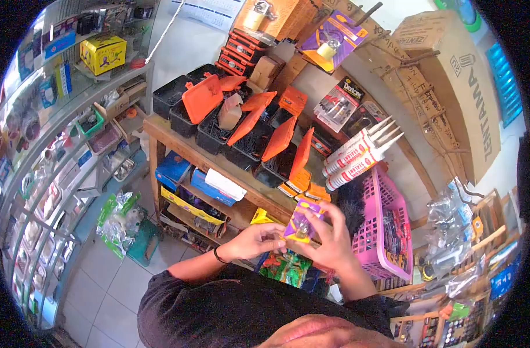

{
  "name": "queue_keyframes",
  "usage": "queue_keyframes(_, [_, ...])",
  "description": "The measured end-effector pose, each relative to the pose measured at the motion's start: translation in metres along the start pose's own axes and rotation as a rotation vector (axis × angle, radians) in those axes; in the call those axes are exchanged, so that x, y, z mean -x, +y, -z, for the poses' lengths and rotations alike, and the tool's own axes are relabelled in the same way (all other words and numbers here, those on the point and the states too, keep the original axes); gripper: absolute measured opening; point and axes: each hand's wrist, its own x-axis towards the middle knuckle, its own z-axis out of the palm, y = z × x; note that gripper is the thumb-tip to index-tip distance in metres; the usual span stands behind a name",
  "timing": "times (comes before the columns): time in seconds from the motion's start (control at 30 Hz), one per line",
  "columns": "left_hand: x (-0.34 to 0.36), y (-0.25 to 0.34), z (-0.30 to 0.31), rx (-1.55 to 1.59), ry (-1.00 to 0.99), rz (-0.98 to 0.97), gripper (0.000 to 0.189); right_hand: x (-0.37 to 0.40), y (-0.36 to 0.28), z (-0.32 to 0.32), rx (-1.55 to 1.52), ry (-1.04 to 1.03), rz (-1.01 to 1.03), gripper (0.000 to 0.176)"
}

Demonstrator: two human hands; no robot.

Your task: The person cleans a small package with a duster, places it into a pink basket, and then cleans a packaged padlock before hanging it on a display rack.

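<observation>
In front of my chest I hold a small purple and yellow padlock pack (300, 221), a card with a metallic item under clear plastic. My right hand (332, 242) is closed around its right side, with fingers along the upper edge. My left hand (254, 240) pinches the pack's lower left corner between thumb and fingers. A larger purple and orange padlock pack (333, 42) hangs from a hook above. Just beyond my hands, black bins (241, 152) with raised orange lids (278, 139) hold dark screws or nails.
White sealant tubes (353, 168) lean beside a pink basket (386, 232) at right. A wooden bench (218, 160) has shelves with boxes below. Glass shelving (39, 156) lines the left. A plastic bag (121, 223) lies on the tiled floor (105, 293). A large carton (450, 87) stands upper right.
</observation>
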Motion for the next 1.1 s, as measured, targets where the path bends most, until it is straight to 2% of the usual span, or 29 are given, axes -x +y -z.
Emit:
queue_keyframes(0.07, [-0.005, 0.005, 0.001, -0.037, 0.038, -0.104, 0.024, -0.013, 0.003, 0.012, 0.085, 0.015, 0.068, 0.072])
queue_keyframes(0.1, [-0.009, 0.018, 0.000, -0.083, 0.051, -0.073, 0.020, -0.020, 0.004, 0.017, 0.110, 0.046, 0.100, 0.071])
queue_keyframes(0.17, [-0.015, 0.042, -0.003, -0.131, 0.075, -0.147, 0.019, -0.037, 0.002, 0.027, 0.158, 0.094, 0.160, 0.073])
queue_keyframes(0.23, [-0.029, 0.057, -0.002, -0.145, 0.175, -0.316, 0.018, -0.059, -0.004, 0.041, 0.189, 0.175, 0.219, 0.075])
queue_keyframes(0.3, [-0.034, 0.076, -0.004, -0.232, 0.249, -0.389, 0.018, -0.070, -0.009, 0.051, 0.189, 0.198, 0.216, 0.076])
queue_keyframes(0.37, [-0.038, 0.087, -0.005, -0.184, 0.266, -0.424, 0.018, -0.081, -0.013, 0.060, 0.170, 0.217, 0.169, 0.079])
queue_keyframes(0.43, [-0.041, 0.099, -0.005, -0.343, 0.287, -0.544, 0.018, -0.090, -0.007, 0.063, 0.095, 0.248, 0.197, 0.082])
queue_keyframes(0.57, [-0.047, 0.122, -0.005, -0.438, 0.315, -0.623, 0.019, -0.112, -0.005, 0.075, 0.077, 0.304, 0.296, 0.083])
queue_keyframes(0.67, [-0.056, 0.149, -0.009, -0.439, 0.376, -0.633, 0.020, -0.131, -0.014, 0.095, 0.167, 0.316, 0.308, 0.084])
queue_keyframes(0.7, [-0.060, 0.160, -0.011, -0.434, 0.394, -0.650, 0.020, -0.144, -0.016, 0.102, 0.232, 0.359, 0.385, 0.085])
queue_keyframes(0.77, [-0.070, 0.181, -0.009, -0.521, 0.446, -0.720, 0.021, -0.162, -0.015, 0.109, 0.143, 0.391, 0.364, 0.085])
queue_keyframes(0.93, [-0.085, 0.226, -0.009, -0.516, 0.430, -0.801, 0.024, -0.196, -0.020, 0.131, 0.178, 0.457, 0.393, 0.085])
queue_keyframes(1.0, [-0.088, 0.236, -0.010, -0.493, 0.423, -0.802, 0.027, -0.200, -0.034, 0.131, 0.098, 0.496, 0.380, 0.086])
queue_keyframes(1.1, [-0.092, 0.242, -0.012, -0.408, 0.384, -0.857, 0.026, -0.204, -0.026, 0.137, 0.169, 0.501, 0.336, 0.084])
